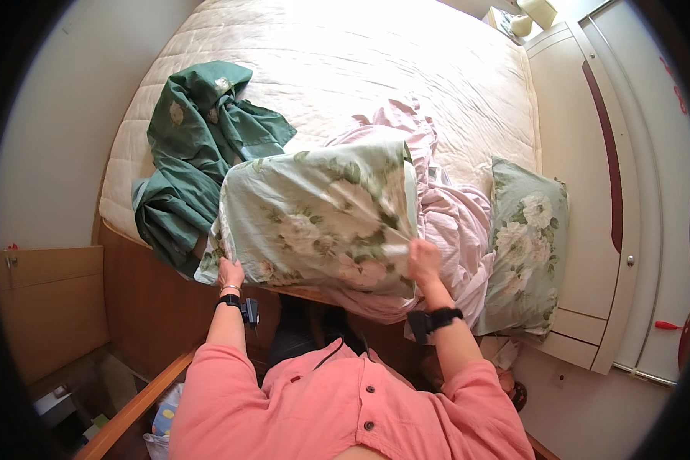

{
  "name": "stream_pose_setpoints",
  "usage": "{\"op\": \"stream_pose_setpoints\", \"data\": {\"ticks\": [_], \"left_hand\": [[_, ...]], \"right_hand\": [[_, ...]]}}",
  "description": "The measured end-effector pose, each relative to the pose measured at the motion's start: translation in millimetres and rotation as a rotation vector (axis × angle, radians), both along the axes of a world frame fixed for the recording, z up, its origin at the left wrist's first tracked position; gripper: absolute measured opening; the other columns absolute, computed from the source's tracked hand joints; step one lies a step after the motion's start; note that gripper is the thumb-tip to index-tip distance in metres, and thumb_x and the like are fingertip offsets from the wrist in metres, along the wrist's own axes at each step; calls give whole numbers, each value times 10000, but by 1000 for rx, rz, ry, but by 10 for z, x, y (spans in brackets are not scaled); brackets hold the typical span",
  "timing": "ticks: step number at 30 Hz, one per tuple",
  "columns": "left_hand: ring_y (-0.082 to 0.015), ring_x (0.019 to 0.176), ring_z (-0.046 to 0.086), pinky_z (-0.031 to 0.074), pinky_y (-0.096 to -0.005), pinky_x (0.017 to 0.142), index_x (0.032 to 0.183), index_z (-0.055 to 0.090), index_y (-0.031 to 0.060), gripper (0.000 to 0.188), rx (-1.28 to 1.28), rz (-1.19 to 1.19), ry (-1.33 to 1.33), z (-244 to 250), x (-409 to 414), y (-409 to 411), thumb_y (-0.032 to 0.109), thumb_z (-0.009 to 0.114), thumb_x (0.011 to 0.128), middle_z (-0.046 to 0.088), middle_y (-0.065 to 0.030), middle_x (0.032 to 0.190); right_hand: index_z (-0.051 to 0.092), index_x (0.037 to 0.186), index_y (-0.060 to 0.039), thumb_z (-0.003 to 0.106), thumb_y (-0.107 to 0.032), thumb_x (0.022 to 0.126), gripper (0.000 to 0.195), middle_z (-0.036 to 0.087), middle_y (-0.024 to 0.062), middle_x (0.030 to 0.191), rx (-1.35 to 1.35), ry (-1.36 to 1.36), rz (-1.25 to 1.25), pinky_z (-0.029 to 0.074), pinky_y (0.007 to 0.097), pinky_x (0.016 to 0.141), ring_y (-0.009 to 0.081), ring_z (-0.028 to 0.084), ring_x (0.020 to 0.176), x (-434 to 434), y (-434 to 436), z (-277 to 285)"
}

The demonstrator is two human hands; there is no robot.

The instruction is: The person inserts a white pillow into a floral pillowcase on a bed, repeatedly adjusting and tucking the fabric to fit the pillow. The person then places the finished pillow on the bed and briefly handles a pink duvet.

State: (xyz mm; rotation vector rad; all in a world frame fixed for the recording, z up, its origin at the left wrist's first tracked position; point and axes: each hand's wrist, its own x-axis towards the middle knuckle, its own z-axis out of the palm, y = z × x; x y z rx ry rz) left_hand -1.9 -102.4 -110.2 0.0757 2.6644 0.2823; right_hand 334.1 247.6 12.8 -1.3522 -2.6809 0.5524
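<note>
A pale green pillowcase (pixel 322 224) printed with large white flowers lies spread at the near edge of the bed, looking filled out. My left hand (pixel 230 272) grips its near left corner. On the right side, my right hand (pixel 424 261) clutches the pillowcase's edge and looks slightly blurred. Beneath and to the right of it is a crumpled pink striped cloth (pixel 457 224), partly covered. A bunched dark green flowered cloth (pixel 190 138) lies to the left, touching the pillowcase.
The bare quilted mattress (pixel 322 75) stretches away beyond the cloths. Another green flowered pillow (pixel 526 247) leans by the cream headboard (pixel 581 172) at the right. A lamp (pixel 529 20) stands at the far right corner. A wooden rail (pixel 138 405) runs behind me at lower left.
</note>
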Motion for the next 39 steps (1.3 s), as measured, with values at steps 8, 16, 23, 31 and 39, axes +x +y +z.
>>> {"op": "stream_pose_setpoints", "data": {"ticks": [8, 16, 23, 31, 39], "left_hand": [[-431, 1066, 537, 432, -474, 908, 1088, 529, -104, 630, 69, 10, 158, -516, -165, -527, 451, 621, 802, 563, -320, 1100], [-425, 968, 591, 447, -478, 828, 984, 636, -25, 471, 203, 263, -41, -804, -257, -710, 404, 492, 855, 627, -268, 985], [-197, 587, 418, 411, -376, 595, 755, 528, -50, 388, 694, 217, 261, -207, -286, -826, 283, 482, 949, 542, -170, 640], [-331, 937, 601, 482, -405, 742, 1156, 515, -25, 521, 426, 57, -98, -632, -26, -1111, 320, 655, 791, 585, -234, 1127], [-327, 979, 596, 524, -486, 624, 1195, 510, -31, 600, 389, 662, -293, -480, 163, -496, 419, 624, 815, 534, -202, 1198]], "right_hand": [[618, 790, -13, 441, -345, 943, 406, 632, 191, 724, -300, 178, -353, 468, 446, 640, 360, 628, 723, 250, 155, 166], [604, 906, 17, 626, -430, 807, 458, 641, 230, 838, -148, -54, -289, 468, 442, 703, 369, 611, 728, -841, 230, 240], [564, 682, 18, 582, -231, 883, 321, 452, -30, 557, -633, 587, -242, 340, 268, 487, 75, 404, 529, -507, 356, 883], [565, 732, -26, 649, -356, 824, 353, 591, 122, 673, -443, 37, -241, 468, 371, 644, 275, 590, 662, 277, -531, 227], [674, 874, -76, 668, -427, 787, 361, 534, 137, 961, -457, -313, 63, 463, 413, 780, 311, 563, 931, 435, -803, 306]]}}
